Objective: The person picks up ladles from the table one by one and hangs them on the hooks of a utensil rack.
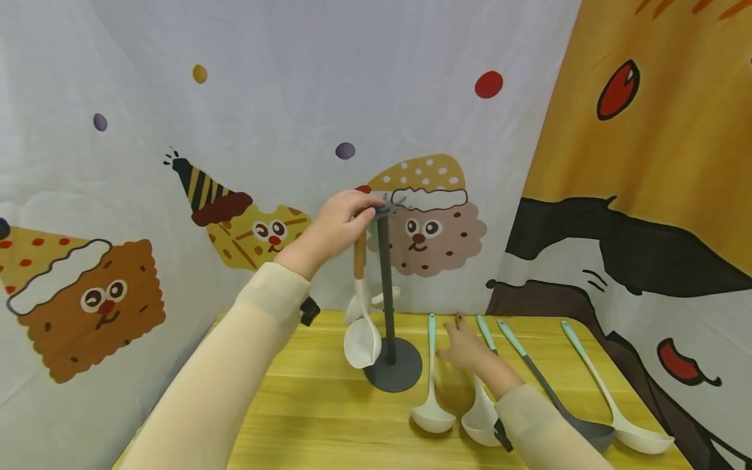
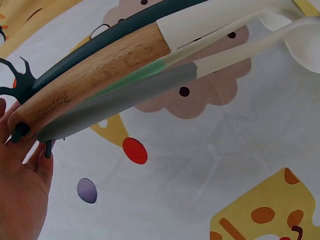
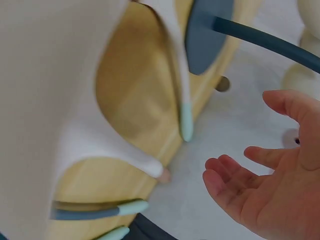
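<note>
A dark grey utensil stand (image 1: 388, 294) with a round base stands on the wooden table. My left hand (image 1: 346, 219) grips its hooked top, thumb and fingers around the edge. From the hooks hangs a white ladle with a wooden handle (image 2: 95, 75). Beside it hang a utensil with a grey handle (image 2: 120, 100) and one with a green handle, mostly hidden. My right hand (image 1: 470, 349) hovers over the handle of a white ladle (image 1: 482, 418) on the table. In the right wrist view its fingers (image 3: 225, 175) are loosely bent, with nothing between them.
A white ladle with a mint handle (image 1: 433, 411) lies right of the stand. Farther right lie a dark grey ladle (image 1: 558, 398) and another white ladle (image 1: 637, 436). Another mint handle (image 1: 485, 331) runs behind my right arm. A printed cloth (image 1: 282, 85) hangs behind the table.
</note>
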`<state>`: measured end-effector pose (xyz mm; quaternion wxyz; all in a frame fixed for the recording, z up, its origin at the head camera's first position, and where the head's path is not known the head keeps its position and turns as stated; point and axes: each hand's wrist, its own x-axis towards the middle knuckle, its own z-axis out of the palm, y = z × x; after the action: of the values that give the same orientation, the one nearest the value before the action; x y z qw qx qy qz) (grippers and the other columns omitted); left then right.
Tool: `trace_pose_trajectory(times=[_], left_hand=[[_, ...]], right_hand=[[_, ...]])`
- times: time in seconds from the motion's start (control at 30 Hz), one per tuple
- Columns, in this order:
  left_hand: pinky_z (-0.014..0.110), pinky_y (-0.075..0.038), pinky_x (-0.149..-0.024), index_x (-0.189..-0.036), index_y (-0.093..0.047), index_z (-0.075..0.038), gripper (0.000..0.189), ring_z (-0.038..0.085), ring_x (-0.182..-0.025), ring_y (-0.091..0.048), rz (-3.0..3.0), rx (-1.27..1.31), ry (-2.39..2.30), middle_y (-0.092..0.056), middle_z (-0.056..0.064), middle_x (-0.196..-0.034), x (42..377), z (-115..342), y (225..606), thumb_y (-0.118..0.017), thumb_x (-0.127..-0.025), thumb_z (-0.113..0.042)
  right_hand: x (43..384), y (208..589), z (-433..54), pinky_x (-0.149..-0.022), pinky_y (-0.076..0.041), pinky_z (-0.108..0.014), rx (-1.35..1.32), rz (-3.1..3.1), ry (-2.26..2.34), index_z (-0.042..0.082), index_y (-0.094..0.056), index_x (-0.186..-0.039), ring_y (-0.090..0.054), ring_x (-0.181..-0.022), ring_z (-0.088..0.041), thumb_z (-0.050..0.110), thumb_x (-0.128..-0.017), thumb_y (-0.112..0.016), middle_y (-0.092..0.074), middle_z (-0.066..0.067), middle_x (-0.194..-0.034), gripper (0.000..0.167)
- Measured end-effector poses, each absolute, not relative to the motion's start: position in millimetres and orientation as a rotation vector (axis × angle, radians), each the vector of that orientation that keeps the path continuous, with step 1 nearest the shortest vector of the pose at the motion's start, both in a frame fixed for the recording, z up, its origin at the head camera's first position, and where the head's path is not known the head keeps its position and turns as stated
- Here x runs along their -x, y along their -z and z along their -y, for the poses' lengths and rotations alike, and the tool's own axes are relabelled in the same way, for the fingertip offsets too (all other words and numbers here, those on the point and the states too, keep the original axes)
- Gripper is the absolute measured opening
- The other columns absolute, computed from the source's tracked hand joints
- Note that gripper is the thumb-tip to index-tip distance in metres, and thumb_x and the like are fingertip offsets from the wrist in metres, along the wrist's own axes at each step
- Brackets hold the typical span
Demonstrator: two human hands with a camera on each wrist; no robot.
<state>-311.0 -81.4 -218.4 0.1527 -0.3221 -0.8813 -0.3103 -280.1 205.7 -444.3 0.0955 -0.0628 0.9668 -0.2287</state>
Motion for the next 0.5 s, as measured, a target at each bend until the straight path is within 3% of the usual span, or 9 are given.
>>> trace_pose_trajectory(times=[0.1, 0.3, 0.43, 0.5], left_hand=[[0.051, -0.043, -0.114, -0.14, -0.067, -0.007, 0.037, 0.032, -0.138, -0.051, 2.532, 0.937, 0.862, -0.063, 0.015, -0.144, 308, 78, 217, -0.05, -0.109, -0.019], [0.048, -0.045, -0.11, -0.142, -0.066, -0.009, 0.038, 0.029, -0.13, -0.054, 2.554, 0.944, 0.798, -0.064, 0.012, -0.143, 303, 69, 214, -0.052, -0.109, -0.022], [0.046, -0.046, -0.107, -0.142, -0.064, -0.009, 0.038, 0.027, -0.126, -0.055, 2.582, 0.964, 0.784, -0.063, 0.011, -0.144, 302, 62, 210, -0.046, -0.111, -0.021], [0.045, -0.044, -0.113, -0.142, -0.064, -0.008, 0.04, 0.028, -0.135, -0.053, 2.595, 0.982, 0.797, -0.061, 0.011, -0.148, 302, 61, 208, -0.042, -0.111, -0.017]], right_hand=[[278, 453, -202, -0.108, -0.044, -0.068, 0.168, -2.842, 0.65, -0.01, -0.04, -0.155, -0.037, -0.142, -0.063, 0.022, -0.098, -0.07, -0.015, -0.044, -0.163, 0.072], [273, 467, -195, -0.106, -0.048, -0.066, 0.136, -2.789, 0.575, -0.017, -0.037, -0.151, -0.046, -0.133, -0.062, 0.02, -0.098, -0.07, -0.036, -0.045, -0.149, 0.073], [273, 478, -194, -0.1, -0.053, -0.062, 0.116, -2.751, 0.575, -0.019, -0.043, -0.145, -0.057, -0.119, -0.054, 0.019, -0.097, -0.071, -0.044, -0.041, -0.138, 0.068], [273, 481, -192, -0.101, -0.051, -0.063, 0.106, -2.735, 0.597, -0.02, -0.044, -0.144, -0.057, -0.121, -0.054, 0.019, -0.096, -0.072, -0.044, -0.041, -0.139, 0.067]])
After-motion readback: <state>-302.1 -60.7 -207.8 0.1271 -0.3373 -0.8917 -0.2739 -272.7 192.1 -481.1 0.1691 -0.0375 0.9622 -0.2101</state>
